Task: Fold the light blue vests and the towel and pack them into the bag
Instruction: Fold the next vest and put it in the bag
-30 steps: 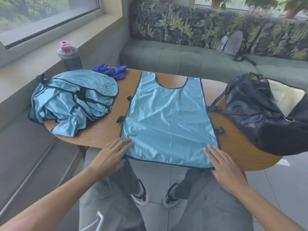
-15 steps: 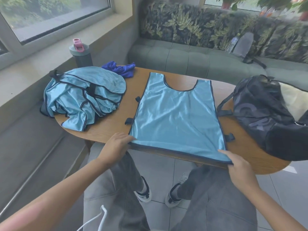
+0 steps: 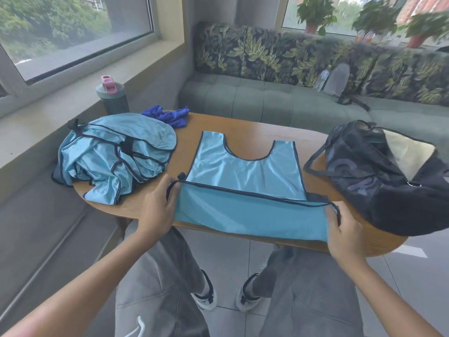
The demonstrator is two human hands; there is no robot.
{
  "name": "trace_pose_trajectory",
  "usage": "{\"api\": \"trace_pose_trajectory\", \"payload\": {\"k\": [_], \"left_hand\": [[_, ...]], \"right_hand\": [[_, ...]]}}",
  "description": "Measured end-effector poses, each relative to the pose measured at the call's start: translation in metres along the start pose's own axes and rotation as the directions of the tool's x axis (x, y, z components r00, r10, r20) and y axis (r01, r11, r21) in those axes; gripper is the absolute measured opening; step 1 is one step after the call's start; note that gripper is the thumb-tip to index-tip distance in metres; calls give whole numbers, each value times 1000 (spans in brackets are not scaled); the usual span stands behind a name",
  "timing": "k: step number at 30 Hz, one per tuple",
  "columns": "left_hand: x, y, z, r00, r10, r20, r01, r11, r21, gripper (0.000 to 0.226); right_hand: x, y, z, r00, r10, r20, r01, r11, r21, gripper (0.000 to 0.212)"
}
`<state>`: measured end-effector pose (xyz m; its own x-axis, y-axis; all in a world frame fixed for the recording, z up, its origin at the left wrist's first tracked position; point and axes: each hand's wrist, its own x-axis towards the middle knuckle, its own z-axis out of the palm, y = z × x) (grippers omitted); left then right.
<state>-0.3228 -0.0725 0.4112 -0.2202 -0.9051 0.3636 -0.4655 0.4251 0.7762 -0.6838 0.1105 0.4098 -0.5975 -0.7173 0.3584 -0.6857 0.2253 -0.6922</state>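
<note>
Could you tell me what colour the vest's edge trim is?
Dark navy, nearly black, in the head view on the vest.

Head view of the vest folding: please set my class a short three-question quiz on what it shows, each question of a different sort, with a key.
1. True or false: both hands grip the bottom hem of the flat vest.
2. Multiple choice: the heap of unfolded vests lies (A) inside the black bag, (B) on the table towards the left hand, (C) on the sofa.
3. Fill in: the crumpled dark blue towel lies beside the grey ____ with a pink lid.

Key: 1 true, the left hand and the right hand each pinch a hem corner, lifted towards the neckline. 2 B. 3 bottle.
</note>
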Motion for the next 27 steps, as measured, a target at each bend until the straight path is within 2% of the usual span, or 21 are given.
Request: {"api": "trace_pose_trajectory", "payload": {"k": [6, 11, 14, 17, 27], "left_hand": [[-3, 11, -14, 999, 35, 11, -36, 995, 92, 11], [8, 15, -22, 996, 39, 78, -44, 997, 69, 10], [22, 22, -22, 996, 35, 81, -40, 997, 68, 10], [43, 30, -17, 996, 26, 82, -32, 997, 68, 11], [143, -2, 30, 968, -130, 216, 107, 988, 112, 17]], "right_hand": [[-3, -4, -17, 999, -35, 0, 35, 999, -3, 18], [-4, -11, -34, 992, -111, 56, 114, 991, -69, 15], [7, -15, -36, 992, -99, 81, 107, 988, -110, 23], [26, -18, -36, 997, -66, 47, 72, 990, -122, 17], [112, -15, 2, 999, -1, 38, 9, 976, -219, 14]]}}
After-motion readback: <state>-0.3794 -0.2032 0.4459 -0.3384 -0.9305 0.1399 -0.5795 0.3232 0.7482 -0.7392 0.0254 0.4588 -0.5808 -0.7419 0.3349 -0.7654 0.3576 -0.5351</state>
